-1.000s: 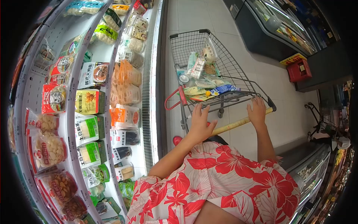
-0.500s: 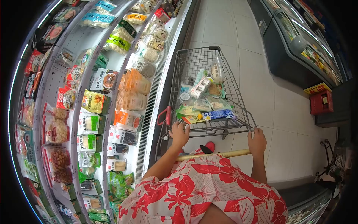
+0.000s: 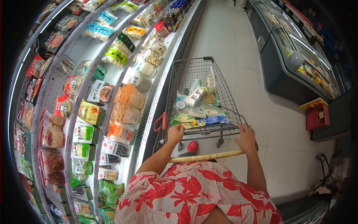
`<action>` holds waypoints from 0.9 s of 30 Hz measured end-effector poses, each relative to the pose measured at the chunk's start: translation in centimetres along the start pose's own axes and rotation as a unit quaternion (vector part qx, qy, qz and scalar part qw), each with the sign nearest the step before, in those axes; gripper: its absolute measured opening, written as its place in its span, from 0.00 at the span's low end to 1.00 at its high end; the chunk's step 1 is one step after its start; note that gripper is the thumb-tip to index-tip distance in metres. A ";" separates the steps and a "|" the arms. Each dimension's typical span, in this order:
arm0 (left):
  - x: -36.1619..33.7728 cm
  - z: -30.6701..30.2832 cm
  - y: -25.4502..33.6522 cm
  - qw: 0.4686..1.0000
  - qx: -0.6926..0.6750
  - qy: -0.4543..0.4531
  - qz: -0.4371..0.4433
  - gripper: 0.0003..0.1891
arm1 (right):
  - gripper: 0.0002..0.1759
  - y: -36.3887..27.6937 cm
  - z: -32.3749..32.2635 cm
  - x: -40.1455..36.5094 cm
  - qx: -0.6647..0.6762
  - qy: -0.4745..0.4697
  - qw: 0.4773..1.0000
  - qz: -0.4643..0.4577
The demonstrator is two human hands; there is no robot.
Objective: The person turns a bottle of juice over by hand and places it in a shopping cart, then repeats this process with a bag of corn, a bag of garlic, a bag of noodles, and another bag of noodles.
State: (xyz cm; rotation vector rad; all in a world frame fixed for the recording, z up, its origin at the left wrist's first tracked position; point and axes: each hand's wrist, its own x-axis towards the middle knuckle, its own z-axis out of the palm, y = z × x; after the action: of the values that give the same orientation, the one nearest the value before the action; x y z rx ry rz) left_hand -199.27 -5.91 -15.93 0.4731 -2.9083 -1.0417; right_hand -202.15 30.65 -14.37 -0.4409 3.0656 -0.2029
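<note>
A wire shopping cart (image 3: 226, 83) stands in front of me, its pale handlebar (image 3: 209, 156) close to my body. My left hand (image 3: 176, 134) is closed on the rear left part of the cart's frame, near a red plastic piece (image 3: 165, 121). On the rear right of the frame lies my right hand (image 3: 246, 139), its fingers curled over the rail. In the basket are a round-lidded tub (image 3: 180, 105), a blue packet (image 3: 213, 121), a clear pack with a white label (image 3: 195, 97), a tall clear bag (image 3: 211, 79) and several other packets.
A refrigerated shelf (image 3: 123, 84) full of packaged foods runs along the left. Freezer cases (image 3: 278, 61) line the right, with a red box (image 3: 317, 117) beside them. Another cart (image 3: 332, 170) stands at the lower right. Tiled floor (image 3: 235, 33) stretches ahead.
The left hand's fingers have closed more tightly on the frame. My right hand has shifted left along the rail. My red shoe shows more fully, and more of the aisle ahead is visible.
</note>
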 end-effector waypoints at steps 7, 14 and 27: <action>6.2 1.8 0.6 1.000 0.011 0.009 0.005 0.13 | 0.41 1.7 2.6 8.6 0.033 -0.135 0.990 -0.001; 13.9 2.5 3.0 0.999 0.009 -0.033 -0.040 0.14 | 0.38 4.3 3.4 16.3 0.020 -0.124 0.992 0.025; 30.8 5.3 6.2 0.995 0.000 -0.063 -0.072 0.14 | 0.36 8.7 3.8 33.9 0.015 -0.170 0.985 0.033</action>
State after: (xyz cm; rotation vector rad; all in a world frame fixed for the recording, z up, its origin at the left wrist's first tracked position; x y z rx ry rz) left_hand -230.95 -6.92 -18.87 0.6494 -3.0216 -1.1281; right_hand -236.82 28.84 -19.95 -0.3328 2.7335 -0.1530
